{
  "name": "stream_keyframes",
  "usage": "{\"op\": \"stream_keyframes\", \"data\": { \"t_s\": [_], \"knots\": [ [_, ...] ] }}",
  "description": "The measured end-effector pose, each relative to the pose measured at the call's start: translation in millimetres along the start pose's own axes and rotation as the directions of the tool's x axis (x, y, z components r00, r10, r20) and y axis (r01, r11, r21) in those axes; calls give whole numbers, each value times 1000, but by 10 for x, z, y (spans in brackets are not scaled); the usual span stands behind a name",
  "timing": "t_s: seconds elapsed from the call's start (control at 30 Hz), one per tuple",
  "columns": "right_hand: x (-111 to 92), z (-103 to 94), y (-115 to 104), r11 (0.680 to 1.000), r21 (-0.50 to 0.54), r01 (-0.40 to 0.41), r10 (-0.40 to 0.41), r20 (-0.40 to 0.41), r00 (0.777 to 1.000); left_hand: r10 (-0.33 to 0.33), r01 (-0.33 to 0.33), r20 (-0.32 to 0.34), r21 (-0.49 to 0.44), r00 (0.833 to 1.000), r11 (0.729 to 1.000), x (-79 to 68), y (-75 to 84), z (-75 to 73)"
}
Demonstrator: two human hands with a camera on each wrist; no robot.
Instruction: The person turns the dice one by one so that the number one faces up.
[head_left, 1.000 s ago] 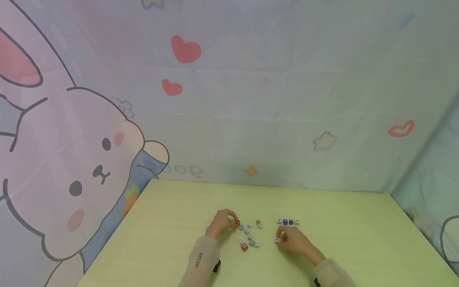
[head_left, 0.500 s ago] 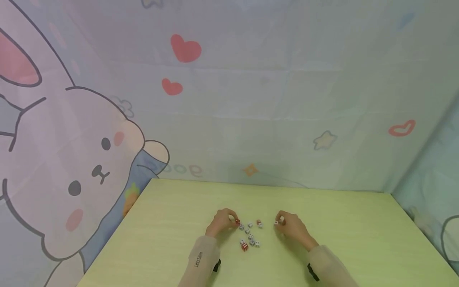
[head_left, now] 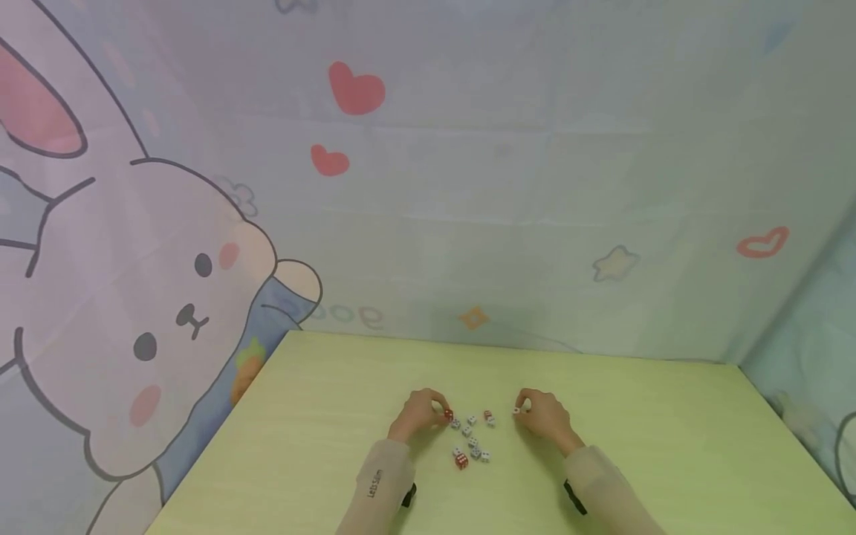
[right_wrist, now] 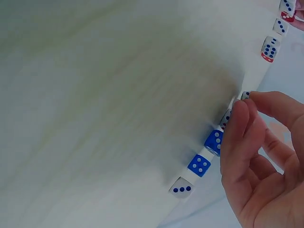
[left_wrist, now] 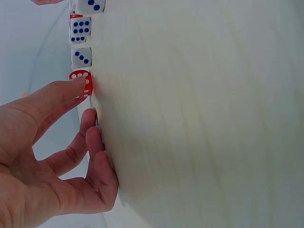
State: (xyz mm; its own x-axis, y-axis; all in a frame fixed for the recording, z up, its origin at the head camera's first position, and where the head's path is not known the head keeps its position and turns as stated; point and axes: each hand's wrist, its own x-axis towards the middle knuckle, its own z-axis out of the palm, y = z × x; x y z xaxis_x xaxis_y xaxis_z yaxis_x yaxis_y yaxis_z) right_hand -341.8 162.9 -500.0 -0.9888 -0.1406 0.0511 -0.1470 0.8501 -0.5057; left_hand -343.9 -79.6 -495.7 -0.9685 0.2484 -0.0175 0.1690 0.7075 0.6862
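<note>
My left hand [head_left: 420, 413] rests at the left side of a loose group of dice. Its thumb and fingertip pinch a red die [head_left: 449, 414] with white pips, also seen in the left wrist view. My right hand [head_left: 546, 416] pinches a small white die [right_wrist: 245, 95] between thumb and fingers. That die is at the near end of a row: a white die [right_wrist: 226, 119], a blue die [right_wrist: 214, 141], a second blue die [right_wrist: 199, 166] and a white die [right_wrist: 181, 188] at the far end. In the head view the right hand hides this row.
Between the hands lie several white dice [head_left: 472, 442], with a red die [head_left: 461, 461] at the near side and another red die [head_left: 487, 414] at the back right. All are on the pale yellow-green table [head_left: 669, 438]. A printed cloth [head_left: 468, 238] hangs behind the table's back edge.
My right hand has moved away from me with the white die, up to the row of dice, which it now covers. The left hand keeps its grip on the red die. The head view shifts slightly.
</note>
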Motion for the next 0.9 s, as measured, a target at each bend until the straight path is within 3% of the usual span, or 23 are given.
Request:
{"op": "stream_keyframes", "data": {
  "t_s": [0.5, 0.9],
  "knots": [
    [122, -2, 71, 999, -45, -18, 18, -2, 1000, -29, 29, -6, -5, 1000, 1000, 90, -14, 39],
    [103, -40, 7, 1000, 7, -24, 24, -3, 1000, -32, 32, -13, -2, 999, 999, 90, -13, 36]
  ]
}}
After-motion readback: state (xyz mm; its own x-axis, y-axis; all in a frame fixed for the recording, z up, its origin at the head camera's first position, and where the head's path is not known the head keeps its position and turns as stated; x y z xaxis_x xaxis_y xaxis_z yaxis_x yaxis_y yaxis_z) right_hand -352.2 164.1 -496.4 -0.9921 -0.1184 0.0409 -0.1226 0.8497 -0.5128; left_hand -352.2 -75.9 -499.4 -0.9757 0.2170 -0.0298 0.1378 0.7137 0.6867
